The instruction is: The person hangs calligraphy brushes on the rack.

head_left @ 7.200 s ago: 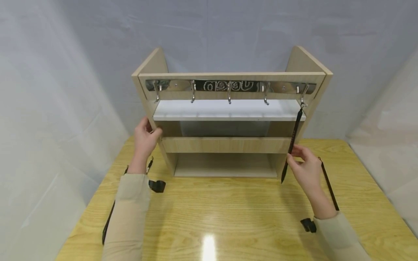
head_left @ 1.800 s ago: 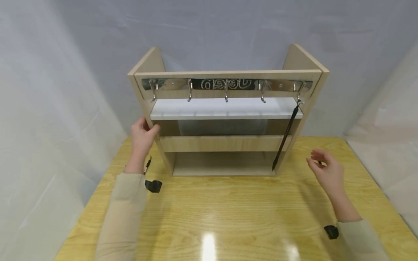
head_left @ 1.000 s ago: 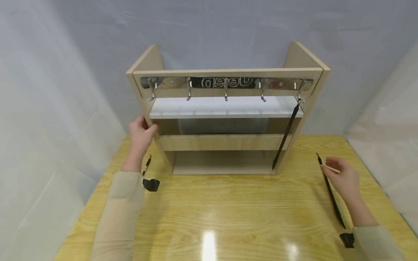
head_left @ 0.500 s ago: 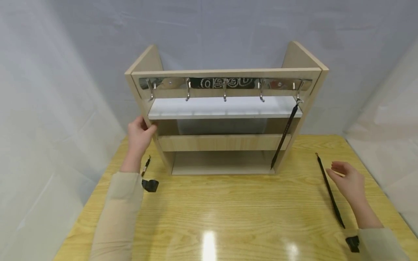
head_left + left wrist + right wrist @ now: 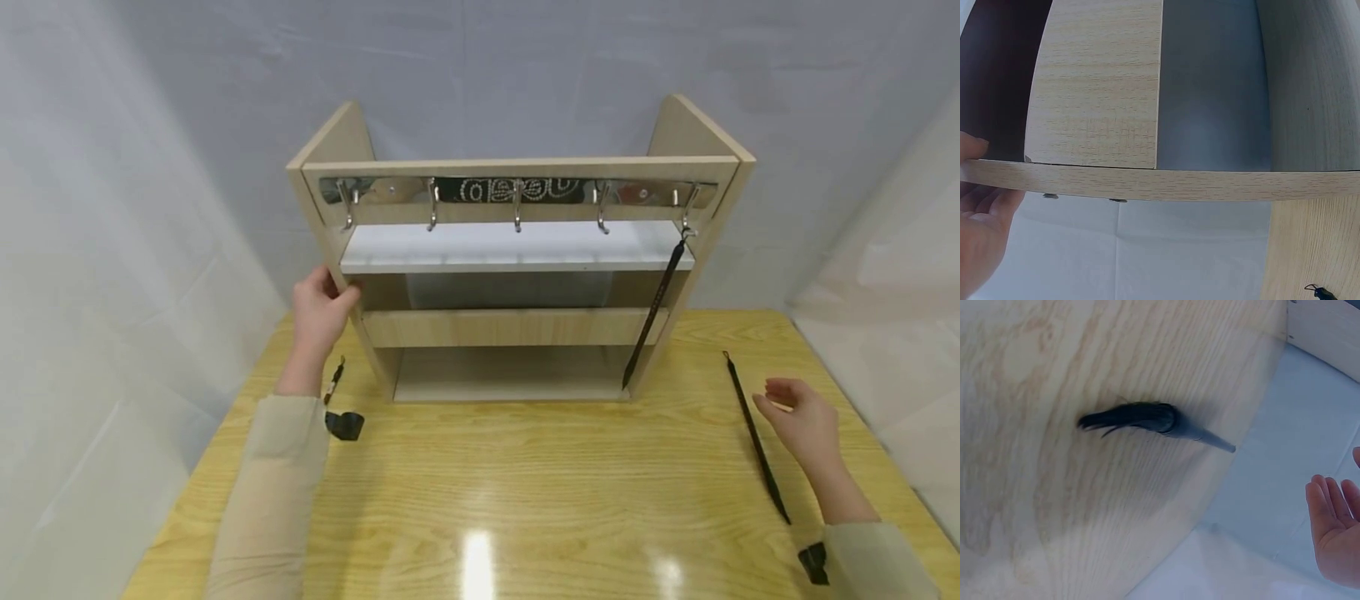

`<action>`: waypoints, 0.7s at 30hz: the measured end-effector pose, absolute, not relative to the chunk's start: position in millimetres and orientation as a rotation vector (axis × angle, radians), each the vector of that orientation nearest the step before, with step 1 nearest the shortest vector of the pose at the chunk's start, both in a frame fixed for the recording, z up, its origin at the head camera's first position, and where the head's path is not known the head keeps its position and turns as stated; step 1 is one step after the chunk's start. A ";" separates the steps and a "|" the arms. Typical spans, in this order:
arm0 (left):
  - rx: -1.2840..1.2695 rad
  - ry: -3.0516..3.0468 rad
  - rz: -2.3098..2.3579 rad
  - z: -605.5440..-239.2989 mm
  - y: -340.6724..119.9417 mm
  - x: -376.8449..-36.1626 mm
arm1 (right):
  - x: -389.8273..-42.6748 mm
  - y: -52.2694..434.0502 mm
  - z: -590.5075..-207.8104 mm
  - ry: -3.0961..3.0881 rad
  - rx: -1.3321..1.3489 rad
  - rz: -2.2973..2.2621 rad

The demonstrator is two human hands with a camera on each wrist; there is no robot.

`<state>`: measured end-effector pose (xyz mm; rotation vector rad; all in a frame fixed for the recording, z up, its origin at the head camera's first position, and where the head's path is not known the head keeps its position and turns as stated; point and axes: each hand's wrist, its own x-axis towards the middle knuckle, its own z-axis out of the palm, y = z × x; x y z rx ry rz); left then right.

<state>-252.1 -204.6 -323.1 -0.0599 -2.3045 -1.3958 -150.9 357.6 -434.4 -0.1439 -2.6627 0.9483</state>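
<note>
Presently, the left hand grips the front edge of the left side panel of the wooden shelf unit, thumb in front, fingers wrapped behind; the left wrist view shows the thumb and palm against that panel edge. The right hand hovers at right of frame, released, fingers relaxed and slightly spread, holding nothing. It sits just beside the brush on the table, apart from it; whether a fingertip touches cannot be told.

That brush is long, thin and dark, lying diagonally, small loop end toward the shelf unit, bristle end toward the lower right. The right wrist view shows its dark bristle tuft flat on the wood grain, close to the table's edge.

A second brush hangs from the rightmost hook of the metal hook rail, slanting down-left, tip near the base of the right side panel. The other four hooks are bare.

The table has open wood across centre and lower frame. A black strap with buckle lies by the left sleeve. Pale fabric walls close in on left, right and behind.
</note>
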 end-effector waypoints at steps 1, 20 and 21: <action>-0.058 -2.306 -1.396 -322.8 -204.3 -251.8 | -151.2 358.0 -435.0 -2.669 -0.147 0.939; -0.082 -2.295 -1.378 -324.0 -204.8 -251.6 | -157.0 369.2 -456.4 -2.783 -0.211 0.915; -0.079 -2.297 -1.381 -323.9 -204.8 -251.6 | -157.5 370.1 -457.5 -2.788 -0.207 0.912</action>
